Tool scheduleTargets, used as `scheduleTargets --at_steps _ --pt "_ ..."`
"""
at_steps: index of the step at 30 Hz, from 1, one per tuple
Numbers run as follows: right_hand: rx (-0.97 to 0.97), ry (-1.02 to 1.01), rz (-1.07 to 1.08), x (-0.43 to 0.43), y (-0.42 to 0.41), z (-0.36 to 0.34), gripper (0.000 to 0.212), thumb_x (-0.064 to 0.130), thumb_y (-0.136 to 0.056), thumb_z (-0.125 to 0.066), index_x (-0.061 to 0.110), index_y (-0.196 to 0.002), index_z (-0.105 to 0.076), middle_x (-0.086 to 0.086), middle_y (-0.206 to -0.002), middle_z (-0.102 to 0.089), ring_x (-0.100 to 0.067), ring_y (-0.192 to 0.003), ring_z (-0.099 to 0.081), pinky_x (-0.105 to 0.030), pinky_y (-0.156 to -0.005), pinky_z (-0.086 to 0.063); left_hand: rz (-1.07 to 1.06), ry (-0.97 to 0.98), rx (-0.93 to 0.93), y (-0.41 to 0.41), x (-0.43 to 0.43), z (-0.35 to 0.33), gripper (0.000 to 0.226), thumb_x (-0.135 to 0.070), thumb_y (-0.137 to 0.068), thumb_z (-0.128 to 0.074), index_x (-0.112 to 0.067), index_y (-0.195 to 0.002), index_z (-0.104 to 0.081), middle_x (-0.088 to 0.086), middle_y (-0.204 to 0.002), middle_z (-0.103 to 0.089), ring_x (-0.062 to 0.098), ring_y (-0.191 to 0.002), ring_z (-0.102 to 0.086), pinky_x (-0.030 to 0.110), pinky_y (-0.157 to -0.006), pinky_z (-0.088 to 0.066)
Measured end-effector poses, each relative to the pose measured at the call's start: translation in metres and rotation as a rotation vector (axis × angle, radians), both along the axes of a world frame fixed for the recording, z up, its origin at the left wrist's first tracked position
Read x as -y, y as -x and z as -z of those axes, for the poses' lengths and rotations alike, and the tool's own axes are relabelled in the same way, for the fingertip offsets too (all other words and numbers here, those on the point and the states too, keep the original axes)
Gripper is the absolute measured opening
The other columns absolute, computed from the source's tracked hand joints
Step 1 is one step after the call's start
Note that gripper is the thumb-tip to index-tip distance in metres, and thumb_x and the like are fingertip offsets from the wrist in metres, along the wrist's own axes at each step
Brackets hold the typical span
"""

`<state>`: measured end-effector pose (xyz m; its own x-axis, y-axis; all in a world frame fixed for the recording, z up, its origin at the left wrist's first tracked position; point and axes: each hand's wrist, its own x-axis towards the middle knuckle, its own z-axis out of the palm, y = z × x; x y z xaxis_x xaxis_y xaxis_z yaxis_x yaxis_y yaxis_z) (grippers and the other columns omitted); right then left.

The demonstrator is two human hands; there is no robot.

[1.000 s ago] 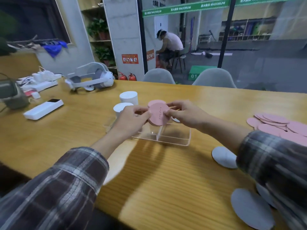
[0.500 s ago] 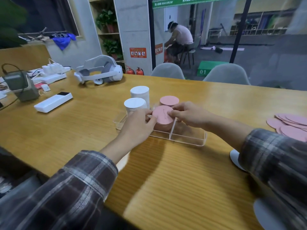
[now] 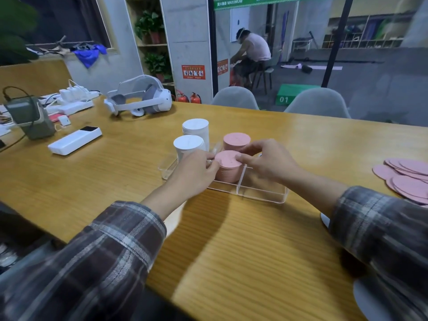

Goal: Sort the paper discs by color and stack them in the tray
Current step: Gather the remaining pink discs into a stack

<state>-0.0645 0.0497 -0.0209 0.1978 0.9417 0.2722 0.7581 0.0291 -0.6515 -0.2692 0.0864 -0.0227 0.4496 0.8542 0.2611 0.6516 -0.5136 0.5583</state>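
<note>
Nearest, by the right sleeve, grey discs [image 3: 368, 300] lie flat on the desk [image 3: 231, 251], partly hidden by the arm. Further out the two hands meet over the clear tray [image 3: 261, 193]. The left hand [image 3: 196, 172] has its fingers curled in, tips against the left rim of the near pink stack [image 3: 228, 169]. The right hand [image 3: 266, 163] pinches the stack's right rim, thumb on the top disc and forefinger reaching round behind it. So the stack stands between the hands, in the tray's front compartment just left of the divider. The step looks like seating or squaring a pink disc on this stack, which appears nearly done. Just beyond the fingertips stands the far pink stack [image 3: 236, 140]. Left of it, past the left hand, are two white stacks [image 3: 188, 144], both taller than the pink ones. Well off to the right of the right hand, loose pink discs [image 3: 407, 177] lie overlapping on the desk. The next move likely means letting go without nudging the stack, then reaching right for another pink disc.
</note>
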Motion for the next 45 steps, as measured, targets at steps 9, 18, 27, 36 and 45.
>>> scheduleTargets --at_steps 9,18,27,36,45 --pt "0.043 0.019 -0.044 0.036 -0.026 -0.021 0.024 0.04 -0.093 -0.066 0.023 -0.107 -0.075 0.008 -0.099 -0.072 -0.01 -0.09 -0.064 -0.028 -0.079 -0.048 -0.084 -0.22 -0.023 -0.012 0.019 -0.012 0.025 -0.027 -0.099 -0.059 -0.005 -0.098 -0.071 0.01 -0.088 -0.072 0.029 -0.091 -0.062 0.048 -0.082 -0.052" --pt "0.127 0.004 -0.08 0.108 -0.084 -0.029 0.03 0.045 -0.088 -0.072 0.034 -0.116 -0.069 0.013 -0.114 -0.065 -0.005 -0.088 -0.065 -0.029 -0.086 -0.05 0.257 -0.275 0.047 -0.073 0.054 -0.039 0.026 -0.03 -0.094 -0.074 -0.019 -0.118 -0.076 -0.005 -0.113 -0.074 0.007 -0.098 -0.064 0.033 -0.092 -0.051" --pt "0.143 -0.01 0.086 0.204 -0.177 -0.015 0.026 0.036 -0.088 -0.073 0.032 -0.114 -0.071 0.015 -0.114 -0.065 0.001 -0.087 -0.064 -0.01 -0.072 -0.041 0.485 -0.182 -0.049 -0.183 0.099 -0.026 0.033 -0.041 -0.097 -0.069 -0.024 -0.126 -0.071 -0.003 -0.119 -0.065 0.009 -0.112 -0.058 0.032 -0.097 -0.048" --pt "0.273 0.051 0.346 0.287 -0.252 0.013 0.05 0.054 -0.084 -0.064 0.031 -0.128 -0.063 0.005 -0.13 -0.052 -0.018 -0.124 -0.05 -0.032 -0.101 -0.041 0.69 -0.077 -0.132 -0.284 0.15 0.007 0.058 -0.054 -0.092 -0.065 -0.023 -0.141 -0.06 0.001 -0.155 -0.044 0.017 -0.146 -0.039 0.022 -0.114 -0.028" --pt "0.359 0.324 0.402 0.293 -0.265 0.043 0.092 0.087 -0.076 -0.014 0.041 -0.154 -0.025 0.001 -0.164 -0.017 -0.02 -0.151 -0.015 -0.044 -0.122 -0.015 0.755 -0.127 -0.271 -0.316 0.155 0.038 0.072 -0.064 -0.098 -0.052 -0.033 -0.161 -0.034 -0.003 -0.172 -0.02 0.014 -0.159 -0.013 0.038 -0.129 -0.014"
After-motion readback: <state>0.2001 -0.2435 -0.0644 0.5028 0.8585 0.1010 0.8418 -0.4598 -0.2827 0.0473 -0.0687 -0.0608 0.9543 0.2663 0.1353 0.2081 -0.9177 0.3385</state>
